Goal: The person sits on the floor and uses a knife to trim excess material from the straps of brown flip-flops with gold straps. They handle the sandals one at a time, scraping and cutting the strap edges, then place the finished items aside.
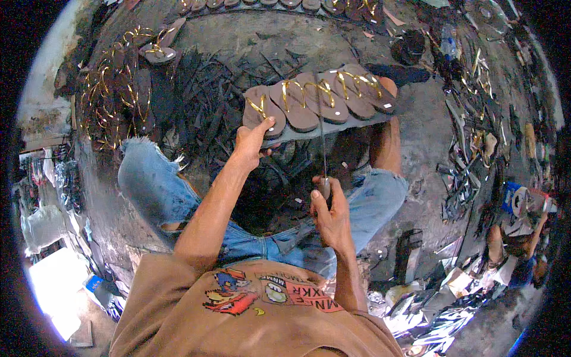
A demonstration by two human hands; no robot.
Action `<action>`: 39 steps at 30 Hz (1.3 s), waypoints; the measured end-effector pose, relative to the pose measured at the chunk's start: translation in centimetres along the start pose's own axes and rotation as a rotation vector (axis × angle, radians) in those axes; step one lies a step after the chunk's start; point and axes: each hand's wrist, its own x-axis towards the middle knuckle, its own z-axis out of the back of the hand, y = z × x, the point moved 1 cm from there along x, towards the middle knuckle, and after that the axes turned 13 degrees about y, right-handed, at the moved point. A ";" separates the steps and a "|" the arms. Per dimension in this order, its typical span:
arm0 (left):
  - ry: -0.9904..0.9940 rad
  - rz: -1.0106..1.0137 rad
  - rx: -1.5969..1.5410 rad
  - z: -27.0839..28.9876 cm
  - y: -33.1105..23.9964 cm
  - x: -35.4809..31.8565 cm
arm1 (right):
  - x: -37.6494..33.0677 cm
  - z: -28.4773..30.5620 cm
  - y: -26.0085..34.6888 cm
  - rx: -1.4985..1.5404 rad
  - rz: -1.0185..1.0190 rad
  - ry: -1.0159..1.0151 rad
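My left hand (251, 143) grips the near left corner of a dark sheet of sole material (336, 128), thumb on top and fingers underneath. Side by side on this sheet lie several brown flip-flops (302, 119) with shiny gold straps. The thumb presses on the heel of the leftmost flip-flop (257, 101). Closed around a dark handle, my right hand (333, 217) holds a long, thin-bladed knife (323, 146). Its blade points away from me and passes in front of the flip-flops; whether it touches the sheet I cannot tell.
Dark offcuts (211, 89) are heaped beyond my left knee. More gold-strapped flip-flops (119, 101) are piled at the left, and others form a row (262, 5) along the far edge. A dark round container (409, 46) stands at the far right. Strips and scraps (464, 160) litter the right side.
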 end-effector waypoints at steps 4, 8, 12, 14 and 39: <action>-0.040 0.014 -0.131 0.1 -0.8 -0.2 | 0.4 -0.6 0.6 -0.321 -0.091 0.022; -0.009 0.008 -0.165 0.5 -0.5 0.5 | 1.8 -1.5 0.4 -0.356 -0.202 0.049; 0.022 -0.041 -0.214 0.4 0.2 0.5 | 5.1 -2.0 0.6 -0.567 -0.271 0.072; 0.014 -0.050 -0.240 0.3 0.1 0.5 | 7.7 -1.9 -0.6 -0.658 -0.256 0.062; 0.005 0.037 -0.369 0.6 1.0 0.0 | 25.5 -3.8 -13.2 -0.690 0.227 0.129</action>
